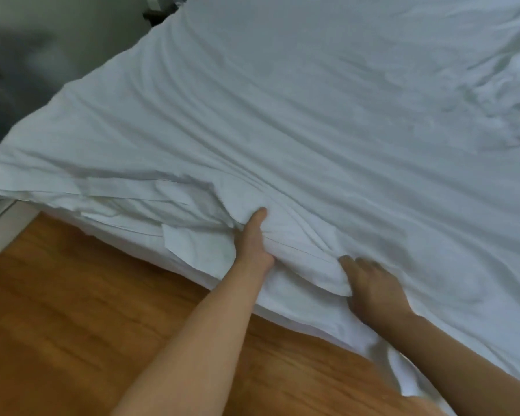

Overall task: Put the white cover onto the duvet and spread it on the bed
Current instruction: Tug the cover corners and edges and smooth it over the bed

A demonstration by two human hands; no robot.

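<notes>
Both bare forearms reach forward from the near edge. The left hand (252,238) has its thumb stretched up on top and its fingers tucked out of sight beneath. The right hand (373,288) lies palm-down, fingers curled and gripping at their tips.

The white fabric duvet cover (327,121) lies spread over the bed, its bunched near edge hanging toward the brown wooden floor (72,319) in front of the bed, with the left hand (252,238) and right hand (373,286) on that edge, left of centre.
</notes>
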